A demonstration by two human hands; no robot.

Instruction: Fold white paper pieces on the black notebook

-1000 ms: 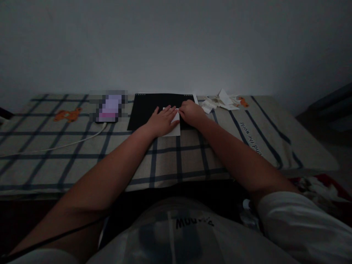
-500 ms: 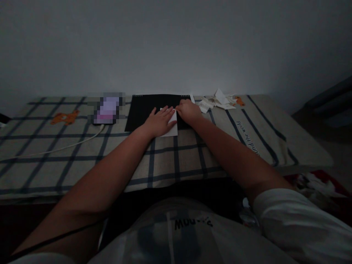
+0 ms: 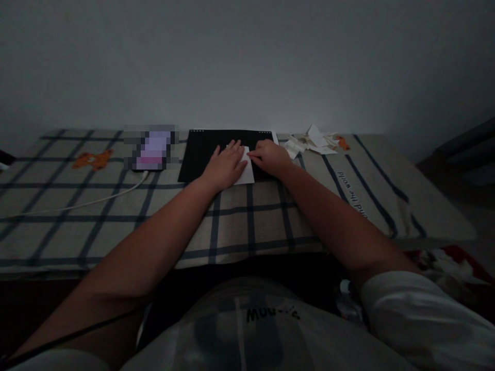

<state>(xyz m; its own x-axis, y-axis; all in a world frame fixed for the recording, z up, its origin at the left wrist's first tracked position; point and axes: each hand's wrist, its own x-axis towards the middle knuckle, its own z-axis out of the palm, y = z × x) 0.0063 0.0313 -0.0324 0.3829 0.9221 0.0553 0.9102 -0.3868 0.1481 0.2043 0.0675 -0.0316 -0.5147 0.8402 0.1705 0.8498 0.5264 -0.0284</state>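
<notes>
A small white sheet of paper lies on the near edge of a black board on a checked cloth. My left hand rests flat on the paper's left part, fingers together and stretched forward. My right hand is at the paper's right edge, fingers curled, with the fingertips touching the sheet near its top. Much of the paper is hidden under both hands.
A phone lies left of the board with a white cable running off to the left. Several white paper scraps are piled at the back right. The checked cloth covers the surface, and a wall stands directly behind.
My left hand has slid forward over the paper, its fingertips now past the sheet's far edge. My right hand stays at the right edge, fingers shifted slightly toward me.
</notes>
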